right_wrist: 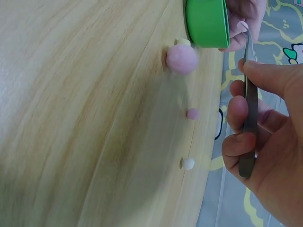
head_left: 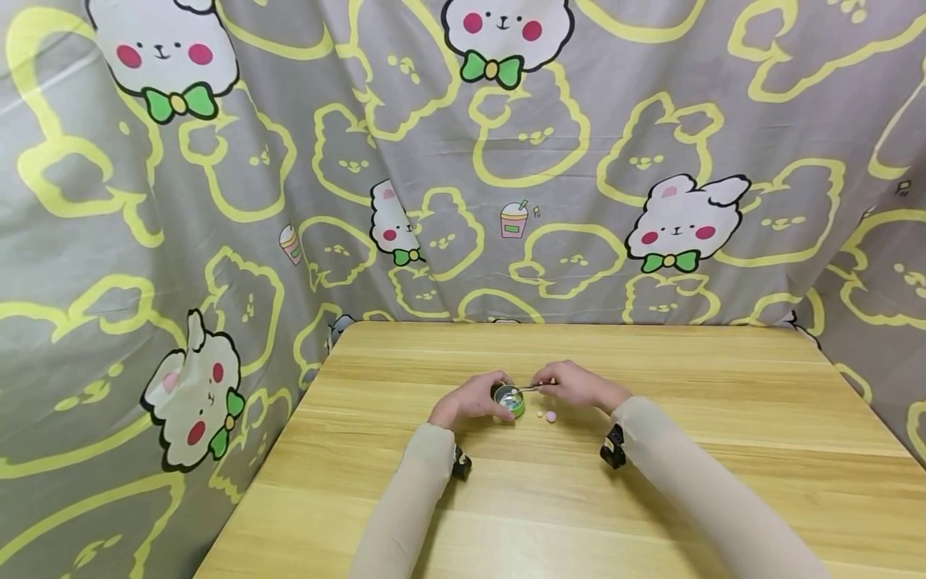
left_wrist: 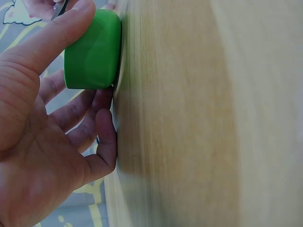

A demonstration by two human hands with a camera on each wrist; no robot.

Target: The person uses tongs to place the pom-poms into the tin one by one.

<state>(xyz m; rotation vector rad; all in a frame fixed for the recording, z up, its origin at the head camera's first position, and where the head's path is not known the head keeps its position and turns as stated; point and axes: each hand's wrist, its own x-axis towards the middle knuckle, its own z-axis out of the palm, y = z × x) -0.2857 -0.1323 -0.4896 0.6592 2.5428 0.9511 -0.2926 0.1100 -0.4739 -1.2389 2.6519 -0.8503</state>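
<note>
A small round green container (head_left: 518,411) with a shiny pale inside stands on the wooden table. My left hand (head_left: 479,397) holds it by the side, thumb on the near wall and fingers curved round the far side; the green wall (left_wrist: 92,52) fills the grip in the left wrist view. My right hand (head_left: 575,384) pinches metal tweezers (right_wrist: 251,109) between thumb and fingers. At the tweezers' tips a tiny pale ball (right_wrist: 242,26) shows, over the container's opening in the head view.
Beside the container lies a larger pink ball (right_wrist: 182,59), with a small yellowish ball (right_wrist: 183,42) right behind it. A small pink ball (right_wrist: 192,113) and a small white ball (right_wrist: 188,163) lie further along the table (head_left: 405,498). A patterned curtain (head_left: 434,161) hangs behind.
</note>
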